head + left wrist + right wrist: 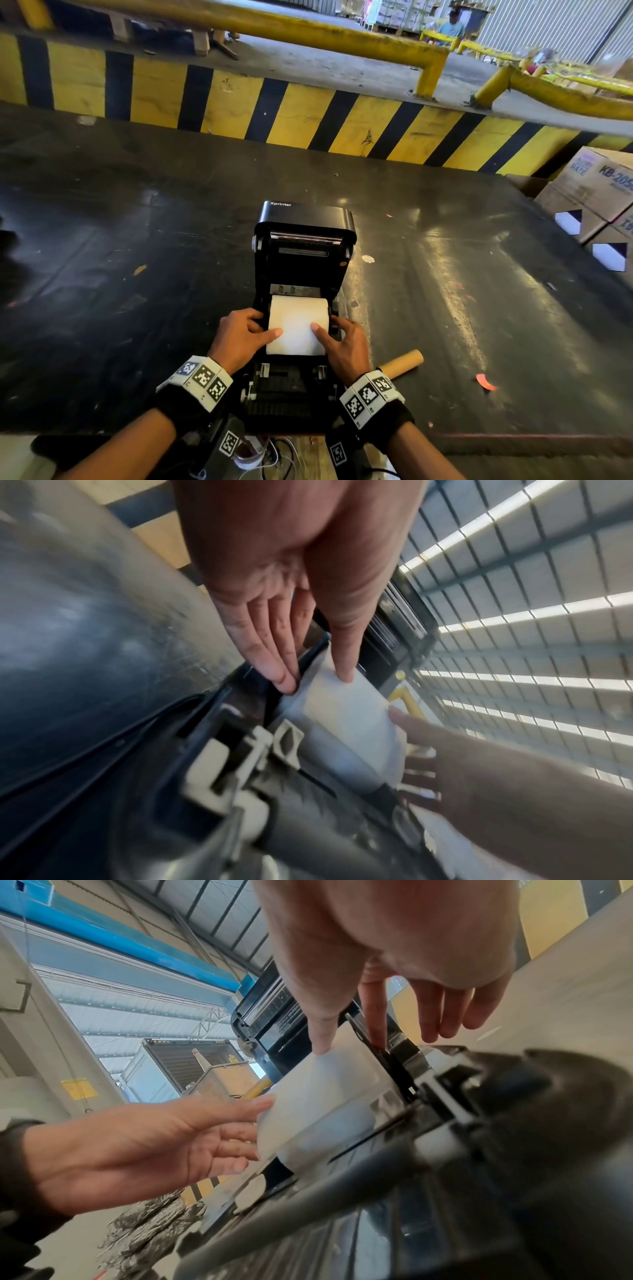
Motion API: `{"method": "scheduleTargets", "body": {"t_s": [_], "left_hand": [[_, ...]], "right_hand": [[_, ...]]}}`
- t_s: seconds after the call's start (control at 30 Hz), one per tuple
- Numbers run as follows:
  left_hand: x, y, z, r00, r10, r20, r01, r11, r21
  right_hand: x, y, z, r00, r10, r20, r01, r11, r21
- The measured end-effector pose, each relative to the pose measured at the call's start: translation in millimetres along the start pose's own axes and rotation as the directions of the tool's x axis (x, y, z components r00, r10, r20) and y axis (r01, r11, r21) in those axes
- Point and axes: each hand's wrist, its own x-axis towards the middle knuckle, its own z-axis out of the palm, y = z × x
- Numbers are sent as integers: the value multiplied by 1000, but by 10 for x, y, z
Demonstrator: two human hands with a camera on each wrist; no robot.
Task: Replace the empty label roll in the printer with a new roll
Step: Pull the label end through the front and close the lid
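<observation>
The black label printer (306,219) stands on the dark table with its lid raised. A white label roll (296,323) lies in its bay. My left hand (244,334) is at the roll's left end, with its thumb (342,656) on the paper and its straight fingers (274,666) down beside the roll's end. My right hand (344,339) mirrors it, its thumb (322,1031) on the roll (318,1093) and its index finger (375,1015) down by the right guide. The empty brown cardboard core (402,363) lies on the table right of the printer.
Cardboard boxes (596,192) are stacked at the table's right edge. A yellow-and-black striped kerb (308,113) runs behind the table, with yellow railings (342,37) beyond. A red scrap (484,382) lies near the core. Cables (274,455) hang at the table's near edge.
</observation>
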Motion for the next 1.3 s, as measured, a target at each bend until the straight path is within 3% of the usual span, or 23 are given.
{"method": "scheduleTargets", "body": {"t_s": [0.27,0.47,0.73,0.9,1.03,1.3], "left_hand": [[29,-144,-142,994,-101,42,106,985,-138],[19,-115,-65,997,-55,50,62,987,-150],[-1,58,66,997,59,-46,-53,991,119],[-51,65,55,998,66,-18,-63,988,142],[-93,49,92,997,43,-62,-29,978,209],[-128,-29,106,999,-30,-42,35,989,143]], "right_hand": [[-10,24,32,1000,24,12,-24,999,23],[28,93,78,998,59,10,-60,997,43],[12,66,77,999,37,-26,-35,995,94],[-4,78,64,999,33,-20,-32,997,67],[-77,162,76,996,34,-77,-34,999,-2],[-93,158,-52,998,58,2,-57,988,-145]]}}
